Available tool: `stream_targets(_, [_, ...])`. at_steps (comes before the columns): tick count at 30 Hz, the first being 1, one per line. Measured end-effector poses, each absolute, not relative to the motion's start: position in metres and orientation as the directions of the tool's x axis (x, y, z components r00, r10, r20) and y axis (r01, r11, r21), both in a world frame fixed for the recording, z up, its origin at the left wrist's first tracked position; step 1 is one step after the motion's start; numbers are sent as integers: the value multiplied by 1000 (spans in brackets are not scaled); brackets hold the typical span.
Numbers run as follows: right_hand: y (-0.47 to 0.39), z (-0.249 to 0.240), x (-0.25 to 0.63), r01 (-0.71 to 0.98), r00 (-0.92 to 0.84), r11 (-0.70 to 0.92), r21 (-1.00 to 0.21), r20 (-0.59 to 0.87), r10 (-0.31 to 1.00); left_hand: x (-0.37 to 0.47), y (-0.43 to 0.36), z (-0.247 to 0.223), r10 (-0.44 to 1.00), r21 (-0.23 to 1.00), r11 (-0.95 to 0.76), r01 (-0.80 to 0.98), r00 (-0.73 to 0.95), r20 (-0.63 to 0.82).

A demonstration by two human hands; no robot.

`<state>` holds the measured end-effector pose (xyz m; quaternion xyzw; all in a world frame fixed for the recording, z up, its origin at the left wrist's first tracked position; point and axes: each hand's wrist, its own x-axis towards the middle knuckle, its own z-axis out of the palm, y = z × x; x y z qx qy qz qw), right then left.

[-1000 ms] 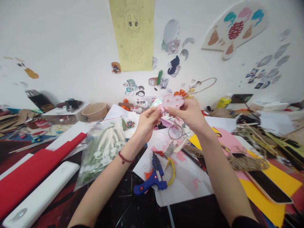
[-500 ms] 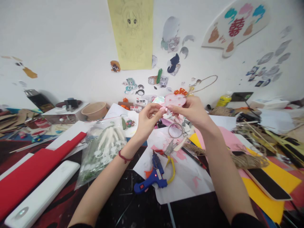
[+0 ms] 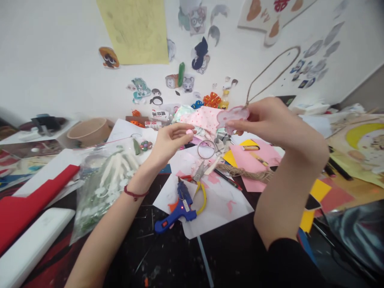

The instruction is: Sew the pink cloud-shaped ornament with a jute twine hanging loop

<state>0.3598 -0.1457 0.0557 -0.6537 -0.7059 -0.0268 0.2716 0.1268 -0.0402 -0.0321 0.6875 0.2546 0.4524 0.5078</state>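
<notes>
My left hand [image 3: 171, 142] pinches a small pink piece [image 3: 189, 132] between thumb and fingertips. To its right, my right hand [image 3: 261, 120] grips a flat pink scalloped cutout [image 3: 230, 117] by its right edge. A twine loop [image 3: 271, 66] rises from that cutout. The two hands are apart. Beneath them, a blue glue gun [image 3: 181, 206] with a lit red light lies on white paper [image 3: 219, 216], beside yellow-handled pliers [image 3: 201, 188].
A plastic bag of white and green items [image 3: 105, 180] lies left, near a red strip [image 3: 42, 192] and a white device [image 3: 36, 240]. Spotted cloth [image 3: 201, 118] is piled at the back. Twine [image 3: 249, 172] and pink paper [image 3: 255, 158] lie right.
My hands have moved apart: the right went rightward with the pink cutout and twine loop, the left keeps a small pink piece. The view has shifted right and down.
</notes>
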Motion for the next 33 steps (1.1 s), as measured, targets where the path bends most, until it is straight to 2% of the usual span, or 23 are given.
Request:
stream_targets(2, [-147,57,358,935,-50,170,-312,358,932,130,-42,-34,798,935,-345,-87,498,341])
stream_targets(5, [-143,56,353,898,-120,228,-375,291,949,132,-43,-35,783,934,-351,-64,528,330])
stream_targets(11, [-126,48,350,771,-190,355,-530,340,921,128,-40,-32,760,900,-416,-130,493,422])
stream_targets(16, [-120,43,345,682,-220,373,-628,311,925,125,-45,-26,682,859,-484,-165,544,489])
stream_targets(21, [-116,41,334,670,-271,421,-612,326,906,121,-52,-19,652,868,-473,-153,602,461])
stream_targets(27, [-109,36,329,644,-255,427,-634,349,902,114,-53,-10,623,816,-575,-53,619,479])
stream_targets(30, [-108,33,327,541,-228,457,-706,400,888,112,-49,-10,611,833,-541,-115,627,483])
stream_targets(33, [-108,30,320,351,-237,501,-791,442,865,113,-43,-17,616,881,-424,-208,647,449])
